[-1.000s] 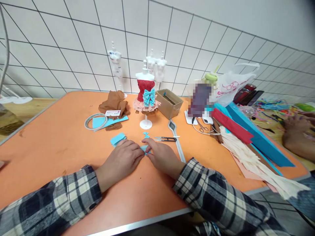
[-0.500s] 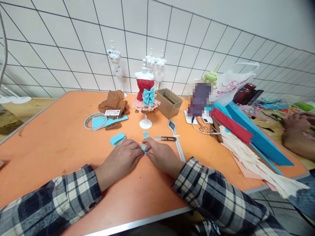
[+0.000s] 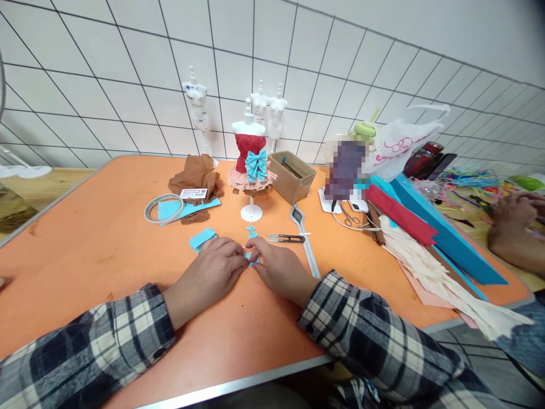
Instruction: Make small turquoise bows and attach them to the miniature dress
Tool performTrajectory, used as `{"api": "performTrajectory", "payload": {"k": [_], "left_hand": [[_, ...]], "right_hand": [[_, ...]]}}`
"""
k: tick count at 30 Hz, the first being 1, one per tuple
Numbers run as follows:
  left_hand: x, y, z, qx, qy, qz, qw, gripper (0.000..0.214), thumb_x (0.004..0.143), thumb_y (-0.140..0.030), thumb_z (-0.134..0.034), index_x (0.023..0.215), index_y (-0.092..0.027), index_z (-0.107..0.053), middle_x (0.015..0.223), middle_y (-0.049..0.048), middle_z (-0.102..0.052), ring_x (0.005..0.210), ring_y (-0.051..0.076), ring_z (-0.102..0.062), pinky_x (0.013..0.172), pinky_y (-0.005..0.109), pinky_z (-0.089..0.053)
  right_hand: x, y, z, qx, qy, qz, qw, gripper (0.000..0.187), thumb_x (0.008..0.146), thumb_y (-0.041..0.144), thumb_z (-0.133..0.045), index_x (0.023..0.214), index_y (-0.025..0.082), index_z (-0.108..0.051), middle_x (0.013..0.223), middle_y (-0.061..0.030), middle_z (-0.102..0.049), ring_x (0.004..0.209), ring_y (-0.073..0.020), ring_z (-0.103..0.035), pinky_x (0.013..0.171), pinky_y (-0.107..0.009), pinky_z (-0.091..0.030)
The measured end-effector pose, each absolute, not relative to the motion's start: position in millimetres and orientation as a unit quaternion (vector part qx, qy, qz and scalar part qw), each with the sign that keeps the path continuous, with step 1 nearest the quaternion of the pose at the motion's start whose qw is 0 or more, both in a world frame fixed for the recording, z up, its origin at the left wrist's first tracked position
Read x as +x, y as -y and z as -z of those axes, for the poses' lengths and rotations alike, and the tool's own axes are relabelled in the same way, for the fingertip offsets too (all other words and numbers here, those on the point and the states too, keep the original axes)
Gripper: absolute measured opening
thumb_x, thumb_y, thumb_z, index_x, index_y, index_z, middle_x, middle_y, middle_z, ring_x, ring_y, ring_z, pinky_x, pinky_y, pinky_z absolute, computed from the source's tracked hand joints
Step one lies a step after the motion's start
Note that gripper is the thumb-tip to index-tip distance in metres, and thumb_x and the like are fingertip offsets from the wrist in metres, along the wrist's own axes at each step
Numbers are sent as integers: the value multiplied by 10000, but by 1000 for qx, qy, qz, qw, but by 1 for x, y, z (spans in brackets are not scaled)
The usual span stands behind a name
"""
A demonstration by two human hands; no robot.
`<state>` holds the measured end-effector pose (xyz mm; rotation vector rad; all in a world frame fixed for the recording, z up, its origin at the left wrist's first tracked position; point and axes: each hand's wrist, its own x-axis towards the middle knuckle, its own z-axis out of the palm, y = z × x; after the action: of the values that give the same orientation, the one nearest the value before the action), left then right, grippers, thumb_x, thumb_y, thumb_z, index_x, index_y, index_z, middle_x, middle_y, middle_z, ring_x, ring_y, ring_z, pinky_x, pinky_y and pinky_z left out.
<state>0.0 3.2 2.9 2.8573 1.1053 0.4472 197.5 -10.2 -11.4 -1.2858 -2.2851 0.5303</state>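
Observation:
Between my two hands, low over the orange table, is a small piece of blue crepe paper. The fingers of my left hand are bent and pinch its left side. My right hand grips its right side between thumb and forefinger. Just beyond lies a small blue paper bow. Black-handled thread snips rest right of the bow. Left of it are folded blue paper pieces. Farther back stands a mini dress form in a red bodice, with a blue bow and ruffled pink skirt.
Brown paper and a tape roll lie at the left. A cardboard box stands behind, near white dress forms. Scissors, paper strips and a plastic bag crowd the right. Another person's hand is far right.
The blue paper between my fingers looks narrower and more gathered. Both hands stay in nearly the same place, and the view has shifted slightly.

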Motion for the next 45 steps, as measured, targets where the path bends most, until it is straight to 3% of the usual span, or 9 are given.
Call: {"api": "performTrajectory", "payload": {"k": [22, 29, 37, 45], "left_hand": [[1, -6, 3, 916, -375, -136, 47, 246, 941, -238, -482, 937, -189, -723, 843, 71, -708, 857, 234, -621, 823, 402, -436], [1, -4, -2, 923, -357, -139, 25, 237, 936, -229, -494, 882, -208, -723, 856, 51, -710, 866, 222, -614, 817, 402, -407], [4, -5, -3, 925, -350, -146, 23, 192, 899, -193, -507, 872, -207, -697, 856, 57, -680, 872, 225, -593, 795, 388, -415], [4, -2, -5, 917, -357, -170, 45, 182, 895, -293, -503, 983, -211, -640, 1028, 87, -637, 1038, 273, -545, 912, 457, -367]], "right_hand": [[197, 11, 10, -483, 830, -184, 209, 310, 904, 167, -518, 1199, 223, -445, 945, -2, -675, 771, -169, -639, 609, -250, -373], [197, 11, 10, -461, 834, -194, 233, 407, 856, 100, -545, 1221, 236, -431, 1097, -18, -671, 941, -187, -642, 675, -260, -421], [196, 11, 12, -471, 846, -148, 203, 341, 904, 174, -510, 1233, 219, -434, 969, -24, -699, 768, -187, -656, 595, -255, -391], [195, 13, 9, -464, 848, -131, 221, 306, 922, 202, -475, 1224, 196, -432, 941, -38, -694, 756, -166, -656, 602, -234, -394]]}}
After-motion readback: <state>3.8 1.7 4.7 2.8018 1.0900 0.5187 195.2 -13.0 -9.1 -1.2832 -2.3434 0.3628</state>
